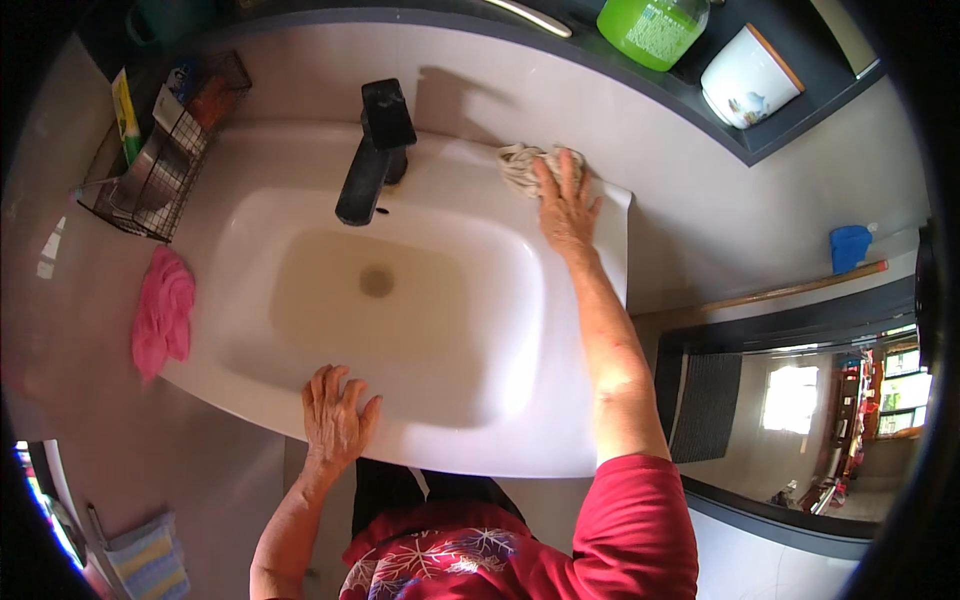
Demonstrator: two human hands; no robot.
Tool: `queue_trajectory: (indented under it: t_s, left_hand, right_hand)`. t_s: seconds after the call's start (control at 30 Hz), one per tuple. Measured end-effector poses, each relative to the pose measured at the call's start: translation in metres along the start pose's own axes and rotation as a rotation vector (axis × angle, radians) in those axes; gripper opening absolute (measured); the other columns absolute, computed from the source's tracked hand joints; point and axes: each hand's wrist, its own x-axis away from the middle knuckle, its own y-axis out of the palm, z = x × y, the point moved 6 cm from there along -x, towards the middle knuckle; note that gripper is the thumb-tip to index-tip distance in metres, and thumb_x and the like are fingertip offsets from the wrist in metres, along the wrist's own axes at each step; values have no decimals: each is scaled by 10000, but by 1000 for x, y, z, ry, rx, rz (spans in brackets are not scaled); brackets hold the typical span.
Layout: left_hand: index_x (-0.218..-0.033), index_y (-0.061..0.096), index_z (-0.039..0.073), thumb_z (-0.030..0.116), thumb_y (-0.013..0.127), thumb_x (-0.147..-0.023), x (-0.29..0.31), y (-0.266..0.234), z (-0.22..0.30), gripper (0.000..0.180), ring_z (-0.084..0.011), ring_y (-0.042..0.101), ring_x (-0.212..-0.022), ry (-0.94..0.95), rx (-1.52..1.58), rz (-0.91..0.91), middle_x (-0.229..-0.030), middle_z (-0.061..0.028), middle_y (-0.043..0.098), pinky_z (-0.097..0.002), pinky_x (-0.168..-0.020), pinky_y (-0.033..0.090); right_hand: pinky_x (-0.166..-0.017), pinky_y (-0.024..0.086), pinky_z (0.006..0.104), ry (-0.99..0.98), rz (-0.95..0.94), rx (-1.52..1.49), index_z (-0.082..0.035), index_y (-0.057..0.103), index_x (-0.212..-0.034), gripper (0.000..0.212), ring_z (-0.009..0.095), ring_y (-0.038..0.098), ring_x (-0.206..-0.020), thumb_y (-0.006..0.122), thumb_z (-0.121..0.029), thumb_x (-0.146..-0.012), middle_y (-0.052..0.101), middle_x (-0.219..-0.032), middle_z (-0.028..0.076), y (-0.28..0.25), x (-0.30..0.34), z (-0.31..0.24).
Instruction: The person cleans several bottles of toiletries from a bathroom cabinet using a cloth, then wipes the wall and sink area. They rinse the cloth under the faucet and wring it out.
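A crumpled beige cloth rag [522, 164] lies on the back ledge of the white rectangular ceramic sink [300, 160], at about one o'clock from the drain. The right hand [566, 208] presses flat on it, fingers spread, not closed around it. The left hand [335, 415] rests open on the front rim at six o'clock, holding nothing. A black angular tap [375, 150] stands at twelve o'clock; a pink sponge [163, 312] lies at nine o'clock.

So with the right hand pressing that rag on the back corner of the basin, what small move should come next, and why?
Probably slide the right hand and the beige rag left along the back ledge toward the black tap. The rag sits at the far right corner of the white basin, while the left hand braces on the front rim.
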Motion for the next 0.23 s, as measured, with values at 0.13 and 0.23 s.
queue_trajectory:
  t_s: [0.13,0.23]
  left_hand:
    - [-872,582,62,233,667,-705,-1,3,0,253,-315,441,-1038,18,-12,5,-1068,-120,485,-443,-845,337]
    - [-874,585,65,243,661,-714,2,7,-4,251,-310,448,-1034,2,-8,-6,-1065,-115,488,-439,-843,339]
  right_hand:
    - [-1015,260,513,-97,-88,20,-266,359,-1319,577,365,274,-1263,500,-28,-813,192,-1434,85,0,36,50]
    - [-1018,272,471,-89,-247,1,-248,348,-1330,598,351,288,-1255,497,-5,-805,208,-1428,96,-4,76,64]
